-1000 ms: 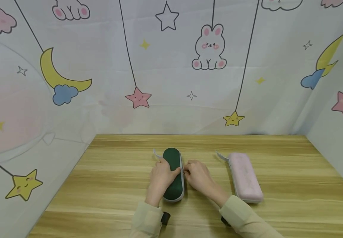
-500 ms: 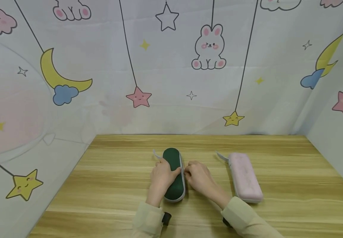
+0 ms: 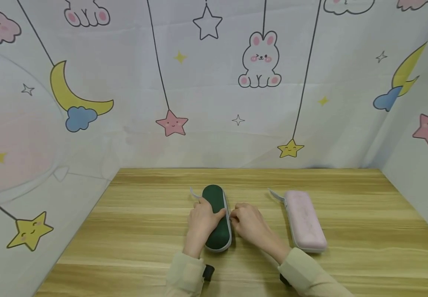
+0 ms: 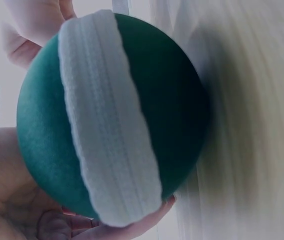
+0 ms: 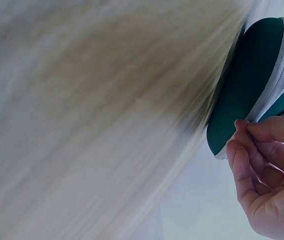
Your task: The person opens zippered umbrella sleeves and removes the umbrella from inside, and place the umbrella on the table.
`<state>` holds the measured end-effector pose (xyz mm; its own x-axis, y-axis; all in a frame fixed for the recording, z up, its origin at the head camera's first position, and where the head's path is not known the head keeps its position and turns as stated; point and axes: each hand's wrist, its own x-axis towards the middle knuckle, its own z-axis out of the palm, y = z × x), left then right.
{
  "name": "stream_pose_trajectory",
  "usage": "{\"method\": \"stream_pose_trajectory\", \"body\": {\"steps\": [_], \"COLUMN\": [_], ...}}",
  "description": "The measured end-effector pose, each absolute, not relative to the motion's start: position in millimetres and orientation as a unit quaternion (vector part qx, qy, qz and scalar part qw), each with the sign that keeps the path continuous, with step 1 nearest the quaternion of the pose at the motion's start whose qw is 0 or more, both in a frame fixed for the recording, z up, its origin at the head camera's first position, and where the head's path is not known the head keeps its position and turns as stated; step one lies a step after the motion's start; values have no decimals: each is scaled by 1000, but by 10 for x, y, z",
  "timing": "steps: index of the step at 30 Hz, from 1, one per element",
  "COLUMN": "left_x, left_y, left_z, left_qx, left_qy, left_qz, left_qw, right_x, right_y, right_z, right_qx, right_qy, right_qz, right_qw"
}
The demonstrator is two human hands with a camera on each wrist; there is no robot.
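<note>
A dark green zippered glasses case [image 3: 219, 237] with a pale grey zipper band lies lengthwise on the table. My left hand [image 3: 202, 218] holds it from the left, thumb across the top and fingers down the far side; the left wrist view shows the case's rounded near end and its closed-looking zipper band [image 4: 104, 115]. At the right side, my right hand [image 3: 249, 220] pinches at the zipper between thumb and index finger. In the right wrist view those fingertips [image 5: 254, 130] meet on the band, and the zipper pull itself is mostly hidden between them.
To the right lies a pink zippered case [image 3: 306, 220] with a grey wrist strap [image 3: 277, 195] at its far end. Another grey strap [image 3: 195, 193] sticks out left of the green case. A cartoon-printed cloth [image 3: 214, 90] hangs behind the wooden table [image 3: 143, 231].
My right hand has slid slightly toward me along the zipper side of the green glasses case. The left hand keeps its hold, and the pink case stays in place.
</note>
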<state>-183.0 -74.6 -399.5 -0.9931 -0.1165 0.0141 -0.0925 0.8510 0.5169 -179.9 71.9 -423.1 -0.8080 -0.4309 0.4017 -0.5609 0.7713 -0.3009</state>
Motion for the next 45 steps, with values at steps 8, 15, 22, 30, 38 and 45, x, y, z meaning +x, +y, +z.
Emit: {"method": "stream_pose_trajectory", "body": {"steps": [8,15,22,30,38,45], "left_x": [-1833,-1821,-1825,-1824,-1818,-1819], "left_y": [-747,-743,-715,-691,-680,-658], "left_z": [-3996,-3990,-3976,-3968,-3969,-3967], "left_qx": [56,52,50,56,62,67], "left_qy": [-962,-961,-961,-961,-962,-962], "left_qz": [-268,-269,-269,-269,-265,-262], "left_qw": [19,25,29,26,28,29], "right_x": [-1767,-1726,-1711,-1698,-1663,-1639], "right_y": [723,727,761,786,804,821], "right_z": [-4231,-4205,-4192,-4181,-4183,-4199], "right_qx": [265,265,265,270,271,263], "right_qy": [-929,-927,-928,-929,-929,-933], "right_qz": [207,220,221,207,203,194], "right_qw": [154,149,145,145,147,153]}}
